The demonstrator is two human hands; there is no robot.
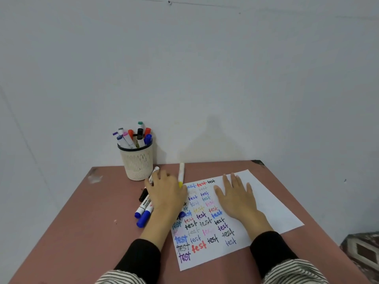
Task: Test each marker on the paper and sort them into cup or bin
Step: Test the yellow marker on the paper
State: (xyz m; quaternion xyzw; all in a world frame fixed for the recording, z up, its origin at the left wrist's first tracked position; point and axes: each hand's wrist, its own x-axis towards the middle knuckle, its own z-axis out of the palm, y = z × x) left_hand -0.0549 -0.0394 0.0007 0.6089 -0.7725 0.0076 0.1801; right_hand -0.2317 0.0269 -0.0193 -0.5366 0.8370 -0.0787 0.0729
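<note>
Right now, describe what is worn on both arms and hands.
Both hands are bare: left hand, right hand, with no gloves, rings or watch visible. Each forearm has a snug black cuff, and above it a looser sleeve striped black and white.

The white sheet of paper point(264, 201) lying on the counter carries the handwritten word "test" many times over, in blue, red, black, purple, pink, yellow and grey ink. Print on the white marker barrels point(146, 203) is too blurred to read.
</note>
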